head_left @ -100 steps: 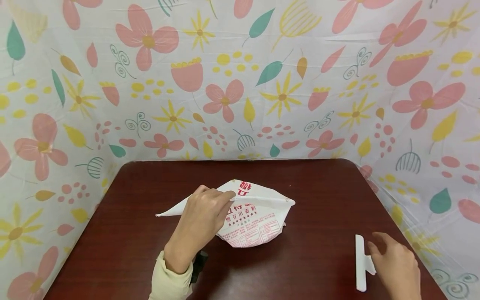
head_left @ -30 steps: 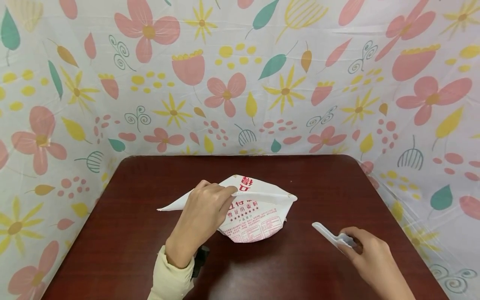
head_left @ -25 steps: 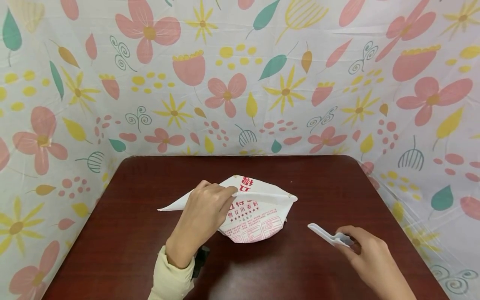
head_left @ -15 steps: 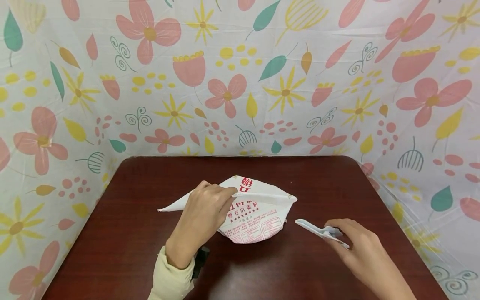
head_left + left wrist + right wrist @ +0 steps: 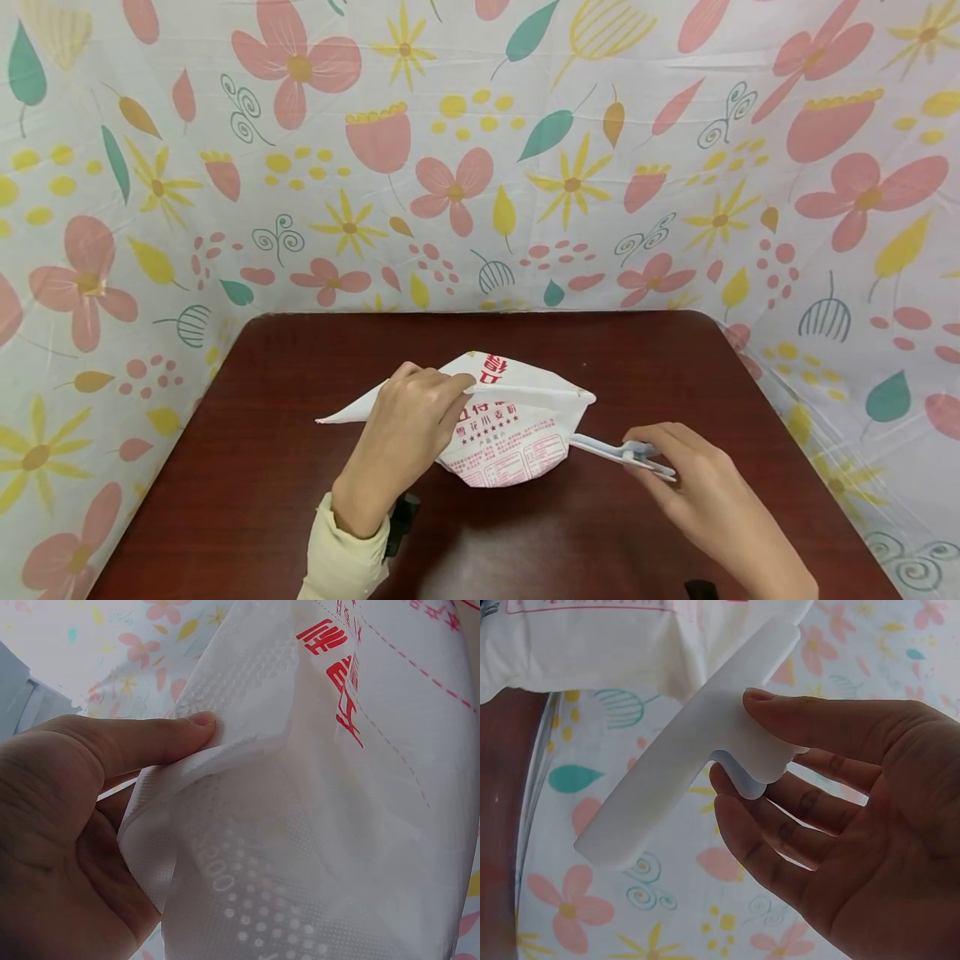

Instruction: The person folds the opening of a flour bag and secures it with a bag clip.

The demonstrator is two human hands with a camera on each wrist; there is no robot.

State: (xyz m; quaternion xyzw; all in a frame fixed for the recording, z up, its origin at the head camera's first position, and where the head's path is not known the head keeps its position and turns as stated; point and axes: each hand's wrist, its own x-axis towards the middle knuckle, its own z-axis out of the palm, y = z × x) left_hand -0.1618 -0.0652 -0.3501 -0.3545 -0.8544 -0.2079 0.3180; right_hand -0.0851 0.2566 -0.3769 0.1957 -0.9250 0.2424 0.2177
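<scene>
The left hand point(image 5: 401, 433) pinches the folded top of the white bag point(image 5: 510, 433) at mid-frame on the dark surface point(image 5: 645, 367); the right hand point(image 5: 693, 492) holds a white sealing clip point(image 5: 618, 450) between thumb and fingers, its tip touching the bag's right corner. Best keep the fold flat and taut, clip lined up along the crease.

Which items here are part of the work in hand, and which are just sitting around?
In use:
- white bag, its folded top pinched by the left hand
- white sealing clip, held by the right hand, its tip at the bag's right corner

Just there:
- dark wooden table
- floral cloth backdrop
</scene>
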